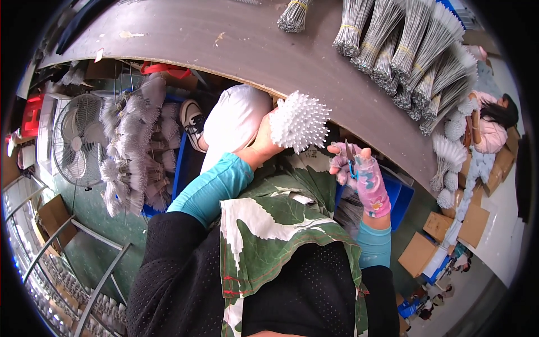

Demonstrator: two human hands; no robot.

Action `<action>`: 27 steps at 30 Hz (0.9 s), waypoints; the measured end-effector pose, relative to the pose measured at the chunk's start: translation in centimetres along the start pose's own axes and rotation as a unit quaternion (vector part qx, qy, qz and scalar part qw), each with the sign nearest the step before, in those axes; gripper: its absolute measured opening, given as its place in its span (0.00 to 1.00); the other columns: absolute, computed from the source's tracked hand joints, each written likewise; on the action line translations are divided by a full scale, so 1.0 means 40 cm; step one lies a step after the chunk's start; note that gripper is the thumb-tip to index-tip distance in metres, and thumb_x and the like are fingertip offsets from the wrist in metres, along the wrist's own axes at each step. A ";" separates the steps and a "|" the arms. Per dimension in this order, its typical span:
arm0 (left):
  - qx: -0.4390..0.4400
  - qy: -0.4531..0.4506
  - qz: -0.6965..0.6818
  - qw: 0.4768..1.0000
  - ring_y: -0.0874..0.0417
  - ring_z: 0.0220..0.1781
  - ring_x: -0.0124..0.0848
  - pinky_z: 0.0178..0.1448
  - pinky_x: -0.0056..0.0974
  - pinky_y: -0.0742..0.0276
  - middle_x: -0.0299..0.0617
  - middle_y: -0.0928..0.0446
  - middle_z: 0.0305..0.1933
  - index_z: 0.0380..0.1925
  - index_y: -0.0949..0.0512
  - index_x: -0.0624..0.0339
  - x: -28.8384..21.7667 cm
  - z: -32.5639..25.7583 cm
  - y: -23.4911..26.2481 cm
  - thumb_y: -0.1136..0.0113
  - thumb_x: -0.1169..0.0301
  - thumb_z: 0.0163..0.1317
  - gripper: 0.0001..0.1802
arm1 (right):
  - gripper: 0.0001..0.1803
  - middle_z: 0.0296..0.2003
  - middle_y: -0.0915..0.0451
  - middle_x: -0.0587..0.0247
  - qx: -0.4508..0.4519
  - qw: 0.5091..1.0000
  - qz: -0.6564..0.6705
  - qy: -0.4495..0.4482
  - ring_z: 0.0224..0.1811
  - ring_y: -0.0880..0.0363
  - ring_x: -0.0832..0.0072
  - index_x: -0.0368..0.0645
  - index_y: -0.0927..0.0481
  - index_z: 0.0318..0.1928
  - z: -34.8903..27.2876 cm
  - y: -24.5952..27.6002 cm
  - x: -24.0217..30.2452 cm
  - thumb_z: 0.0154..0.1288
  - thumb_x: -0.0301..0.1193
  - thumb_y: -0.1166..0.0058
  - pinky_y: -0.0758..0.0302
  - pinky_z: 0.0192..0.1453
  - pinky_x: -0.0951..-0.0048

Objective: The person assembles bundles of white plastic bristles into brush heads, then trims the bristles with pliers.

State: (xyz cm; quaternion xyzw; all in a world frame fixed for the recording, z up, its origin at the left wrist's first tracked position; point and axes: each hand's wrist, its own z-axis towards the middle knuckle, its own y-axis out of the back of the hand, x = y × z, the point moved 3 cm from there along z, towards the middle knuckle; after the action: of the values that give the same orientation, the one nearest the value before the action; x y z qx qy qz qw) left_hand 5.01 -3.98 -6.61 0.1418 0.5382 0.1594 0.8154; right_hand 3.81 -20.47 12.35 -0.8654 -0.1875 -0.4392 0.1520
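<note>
A round bundle of white-tipped brushes (300, 122) is gripped in my left hand (263, 145), its tips facing up just off the table's near edge. My fingers are mostly hidden behind it. To the right of the bundle, my right hand (368, 182) wears a pink flowered glove with bare fingertips. It is closed around small snips with blue handles (352, 163), their dark pointed blades upward and slightly apart. The snips do not touch the bundle. Turquoise sleeves cover both forearms, and a green and white leaf-patterned apron (281, 236) lies over my lap.
Several wire-stemmed brush bundles with yellow ties (412, 53) lie along the right of the brown table (224, 39). More brush bundles (137, 140) stand at left beside a floor fan (78, 137) and a metal rack (95, 281). Cardboard boxes (418, 253) and another person (488, 126) are at right.
</note>
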 end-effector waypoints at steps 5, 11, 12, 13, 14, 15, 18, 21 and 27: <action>0.034 -0.051 0.054 0.997 0.26 0.54 0.33 0.60 0.38 0.32 0.44 0.27 0.54 0.55 0.33 0.66 0.018 -0.006 -0.033 0.61 0.71 0.69 0.17 | 0.34 0.26 0.26 0.72 -0.005 0.995 -0.100 0.000 0.25 0.34 0.88 0.38 0.22 0.47 -0.013 -0.008 0.024 0.67 0.58 0.63 0.39 0.28 0.86; 0.030 -0.073 0.101 0.992 0.26 0.54 0.33 0.60 0.37 0.31 0.45 0.27 0.54 0.55 0.34 0.66 0.058 -0.014 -0.068 0.61 0.69 0.70 0.18 | 0.23 0.25 0.28 0.73 -0.013 0.989 -0.147 0.001 0.25 0.34 0.89 0.40 0.21 0.43 -0.006 -0.027 0.048 0.69 0.48 0.57 0.41 0.28 0.86; 0.030 -0.074 0.100 0.992 0.26 0.54 0.33 0.60 0.37 0.31 0.45 0.27 0.54 0.55 0.34 0.66 0.056 -0.012 -0.068 0.61 0.69 0.70 0.18 | 0.21 0.24 0.28 0.73 -0.035 0.988 -0.148 0.011 0.24 0.33 0.88 0.40 0.22 0.41 -0.004 -0.030 0.054 0.69 0.46 0.55 0.40 0.27 0.86; 0.026 -0.064 0.071 0.995 0.25 0.53 0.33 0.59 0.37 0.30 0.44 0.26 0.53 0.54 0.33 0.66 0.055 -0.012 -0.066 0.58 0.71 0.68 0.17 | 0.19 0.24 0.28 0.73 -0.057 0.987 -0.150 0.020 0.23 0.33 0.88 0.40 0.22 0.39 -0.001 -0.030 0.061 0.69 0.44 0.53 0.40 0.27 0.86; 0.022 -0.054 0.043 0.997 0.25 0.52 0.33 0.58 0.36 0.29 0.44 0.26 0.53 0.54 0.32 0.66 0.055 -0.012 -0.063 0.55 0.72 0.66 0.17 | 0.19 0.24 0.28 0.73 -0.058 0.987 -0.150 0.020 0.23 0.33 0.88 0.40 0.22 0.39 0.003 -0.027 0.069 0.69 0.44 0.53 0.40 0.27 0.86; 0.019 -0.045 0.013 0.999 0.24 0.51 0.33 0.56 0.35 0.29 0.44 0.25 0.52 0.53 0.32 0.66 0.051 -0.010 -0.060 0.53 0.74 0.65 0.17 | 0.18 0.23 0.28 0.73 -0.049 0.986 -0.158 0.004 0.23 0.32 0.87 0.39 0.22 0.38 0.006 -0.021 0.076 0.68 0.43 0.53 0.39 0.26 0.85; 0.012 -0.027 -0.048 0.998 0.22 0.49 0.33 0.54 0.34 0.27 0.43 0.24 0.51 0.52 0.30 0.66 0.043 -0.008 -0.043 0.47 0.77 0.61 0.18 | 0.18 0.20 0.27 0.71 -0.038 0.985 -0.167 -0.014 0.22 0.30 0.85 0.37 0.22 0.36 0.027 -0.016 0.095 0.68 0.41 0.52 0.36 0.26 0.82; 0.110 0.057 -0.117 0.985 0.45 0.71 0.39 0.73 0.49 0.49 0.43 0.43 0.68 0.65 0.42 0.51 0.048 -0.002 -0.045 0.58 0.58 0.66 0.28 | 0.19 0.16 0.28 0.71 -0.031 0.971 -0.237 -0.013 0.19 0.35 0.88 0.40 0.20 0.35 0.048 -0.013 0.107 0.67 0.43 0.53 0.43 0.22 0.84; -0.020 0.086 -0.145 0.986 0.22 0.49 0.34 0.56 0.35 0.29 0.44 0.22 0.48 0.51 0.28 0.66 -0.084 0.010 0.065 0.44 0.74 0.58 0.20 | 0.18 0.19 0.25 0.67 -0.040 0.949 -0.313 0.001 0.19 0.32 0.83 0.35 0.21 0.34 0.069 -0.011 0.135 0.67 0.40 0.53 0.35 0.27 0.78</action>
State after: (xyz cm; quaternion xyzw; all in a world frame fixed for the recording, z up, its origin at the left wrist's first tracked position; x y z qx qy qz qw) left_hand 3.85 -3.04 -2.62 0.0318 0.6176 0.0621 0.7834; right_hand 8.47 -17.88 15.23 -0.7680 -0.4314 -0.4725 -0.0279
